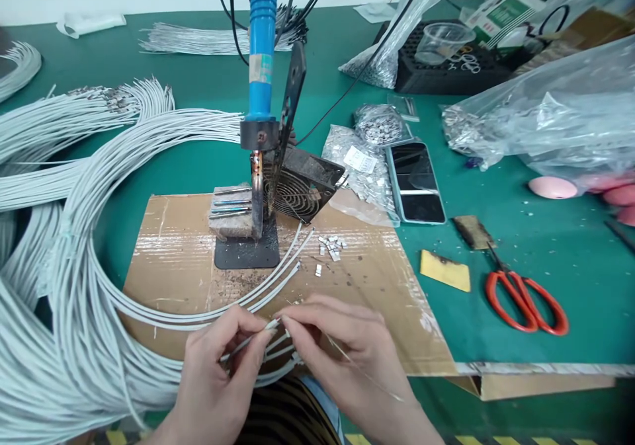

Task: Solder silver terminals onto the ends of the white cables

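The green desk (pixel 520 233) carries great coils of white wire (pixel 64 299) that crowd the cardboard sheet (pixel 377 299); a tug could drag loops against the clamped blue-handled soldering iron (pixel 262 68), likely hot; loose metal terminals (pixel 331 246) could scatter; the left hand (pixel 218 372) and right hand (pixel 347 352) pinch one wire end (pixel 270 326) between closed fingertips, near the front edge, where it might slip.

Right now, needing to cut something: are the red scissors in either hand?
No, the red scissors lie on the green table, apart from both hands.
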Motion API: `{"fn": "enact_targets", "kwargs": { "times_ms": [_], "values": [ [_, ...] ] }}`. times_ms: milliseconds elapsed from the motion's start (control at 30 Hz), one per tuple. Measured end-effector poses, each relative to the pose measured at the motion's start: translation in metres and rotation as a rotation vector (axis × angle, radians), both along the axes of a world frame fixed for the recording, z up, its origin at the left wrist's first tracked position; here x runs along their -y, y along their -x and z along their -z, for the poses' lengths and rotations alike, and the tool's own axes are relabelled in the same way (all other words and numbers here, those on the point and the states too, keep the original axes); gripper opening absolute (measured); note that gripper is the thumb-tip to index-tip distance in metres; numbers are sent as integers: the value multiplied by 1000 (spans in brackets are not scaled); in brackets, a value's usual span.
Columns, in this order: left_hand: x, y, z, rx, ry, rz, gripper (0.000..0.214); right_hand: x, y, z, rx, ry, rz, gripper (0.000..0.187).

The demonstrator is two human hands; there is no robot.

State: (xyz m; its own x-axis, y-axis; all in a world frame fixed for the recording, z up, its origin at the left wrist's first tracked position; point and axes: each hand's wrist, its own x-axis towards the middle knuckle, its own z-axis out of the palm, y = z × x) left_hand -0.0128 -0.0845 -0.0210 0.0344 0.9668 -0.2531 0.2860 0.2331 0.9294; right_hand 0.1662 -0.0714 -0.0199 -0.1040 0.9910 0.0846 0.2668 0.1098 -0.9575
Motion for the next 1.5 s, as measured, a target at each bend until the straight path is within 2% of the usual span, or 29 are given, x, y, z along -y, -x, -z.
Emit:
{"fn": "enact_targets", "kwargs": {
  "times_ms": [100,167,233,333,433,600,667,800,900,967,1133,1300,1400,1500],
  "values": [
    [-1,1,-3,40,37,-52,25,1,-7,5,-238,173,229,15],
    [-3,2,-7,126,114,-94,31,0,-10,7,-321,209,307,12],
    [-5,4,-9,210,199,-105,40,-1,-9,8,-290,147,228,11],
    [-5,6,-12,254,266,-73,47,-2,-2,7,-187,45,35,22],
    [-4,7,-12,274,298,-46,50,-1,4,5,-149,-8,-59,29],
    [-2,7,-11,299,315,-35,52,-1,-2,4,-47,-161,-127,27],
    [-2,7,-11,306,330,-36,52,-2,-7,5,-17,-179,-71,25],
    [-2,7,-11,301,335,-70,51,-1,-7,9,-187,-32,127,25],
    [-1,7,-10,323,320,-98,47,2,3,12,-361,182,60,18],
    [-1,5,-10,346,309,-112,43,5,12,12,-454,267,34,15],
    [0,2,-8,396,293,-119,38,11,21,15,-480,254,88,15],
    [0,-2,-9,408,252,-125,39,17,25,25,-490,196,146,13],
    [0,-3,-9,400,234,-118,39,19,26,29,-573,304,146,9],
    [1,0,-7,321,212,-75,40,17,21,25,-692,531,118,22]
  ]
}}
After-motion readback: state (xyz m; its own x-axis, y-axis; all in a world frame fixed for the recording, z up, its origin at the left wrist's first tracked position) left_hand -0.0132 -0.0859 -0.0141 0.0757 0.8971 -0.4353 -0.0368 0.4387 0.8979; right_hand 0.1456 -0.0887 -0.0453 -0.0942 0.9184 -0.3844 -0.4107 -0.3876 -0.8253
